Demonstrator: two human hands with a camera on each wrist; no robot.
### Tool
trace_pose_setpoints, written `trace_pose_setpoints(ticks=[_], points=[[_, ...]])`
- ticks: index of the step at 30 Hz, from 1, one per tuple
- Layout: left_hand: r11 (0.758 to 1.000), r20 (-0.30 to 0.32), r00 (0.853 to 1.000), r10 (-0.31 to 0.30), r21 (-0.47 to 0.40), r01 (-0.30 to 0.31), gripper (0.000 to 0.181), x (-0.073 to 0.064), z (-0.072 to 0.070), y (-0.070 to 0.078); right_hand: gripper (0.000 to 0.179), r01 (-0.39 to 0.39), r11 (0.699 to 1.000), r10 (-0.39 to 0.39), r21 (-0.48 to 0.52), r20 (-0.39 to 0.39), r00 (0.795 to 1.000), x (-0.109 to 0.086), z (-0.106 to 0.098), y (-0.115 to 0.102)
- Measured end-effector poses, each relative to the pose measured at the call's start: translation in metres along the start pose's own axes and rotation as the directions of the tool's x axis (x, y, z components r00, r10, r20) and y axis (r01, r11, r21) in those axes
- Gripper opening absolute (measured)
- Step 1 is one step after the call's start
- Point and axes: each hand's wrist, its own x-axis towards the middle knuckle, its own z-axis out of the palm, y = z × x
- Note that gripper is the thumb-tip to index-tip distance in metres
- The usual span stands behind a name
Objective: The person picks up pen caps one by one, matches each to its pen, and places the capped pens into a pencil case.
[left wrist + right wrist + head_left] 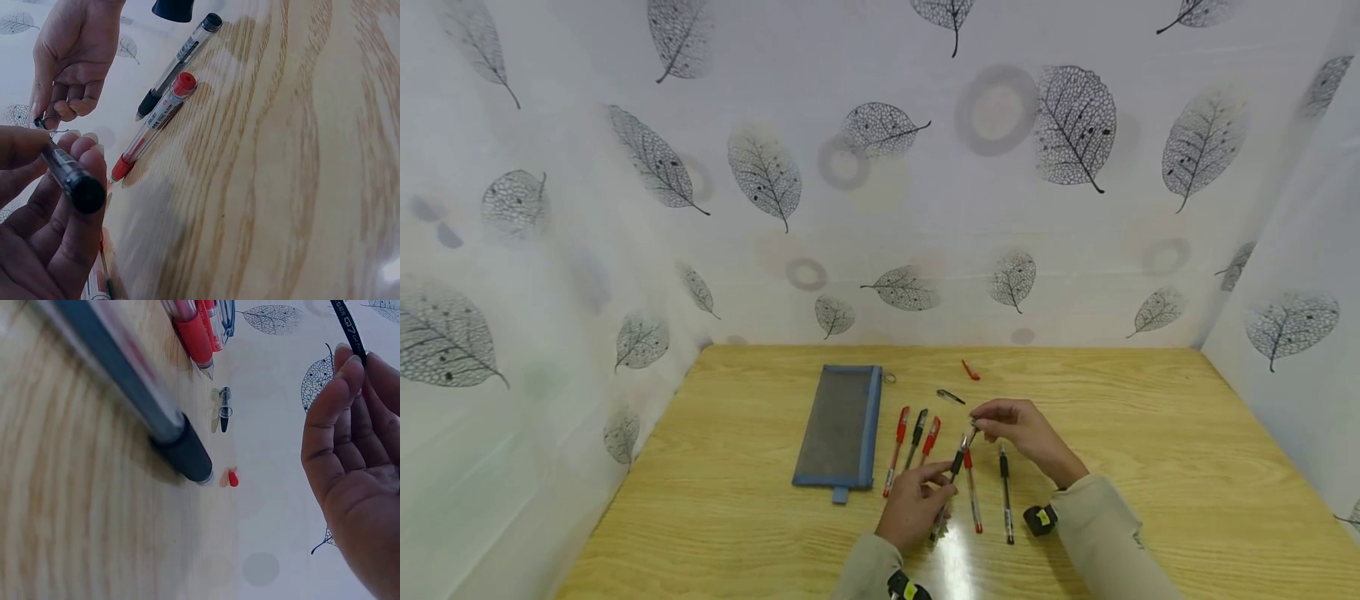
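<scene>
My left hand (916, 507) grips a clear-barrelled black gel pen (70, 174) with its tip pointing up and away, toward the other hand. Between thumb and fingertips, my right hand (1026, 435) pinches a black pen cap (350, 331) with white lettering, right at the pen's tip in the head view. Below the hands lie an uncapped red pen (972, 492) and an uncapped black pen (1007, 500). Just left of them are a capped black pen (919, 427) and two capped red pens, one farther left (901, 427) and one nearer (931, 437).
A grey mesh pouch (838, 429) with blue edging lies flat at the left. Beyond the hands are a loose black cap (951, 397) and a loose red cap (971, 370). Leaf-patterned sheeting (955, 233) stands behind the wooden table (700, 517).
</scene>
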Motion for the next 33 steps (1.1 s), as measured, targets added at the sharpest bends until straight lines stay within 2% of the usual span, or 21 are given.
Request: trace_pose_setpoints(ticks=[8,12,18,24,33], points=[[0.998,0.020,1.000,0.011,-0.064,-0.010,0.032,0.000,0.000,0.000,0.037,-0.003,0.999,0.000,0.039,0.078,0.997,0.001,0.005,0.002],[0.994,0.012,1.000,-0.004,-0.106,0.005,0.031,0.000,0.000,-0.001,0.039,-0.002,0.998,-0.001,0.065,0.048,0.999,0.000,0.011,0.001],[0.984,-0.003,0.999,-0.037,-0.172,0.036,0.029,0.002,-0.001,0.002,0.034,0.049,0.996,-0.049,0.080,0.003,0.999,-0.001,0.018,0.001],[0.974,-0.007,1.000,-0.003,-0.225,0.002,0.027,0.001,0.002,0.005,0.031,0.087,0.991,-0.088,0.098,0.008,0.996,-0.003,0.019,-0.004],[0.950,-0.017,0.999,-0.035,-0.312,0.028,0.027,0.000,0.007,0.004,0.029,0.097,0.987,-0.098,0.129,0.001,0.995,-0.009,0.020,-0.009]])
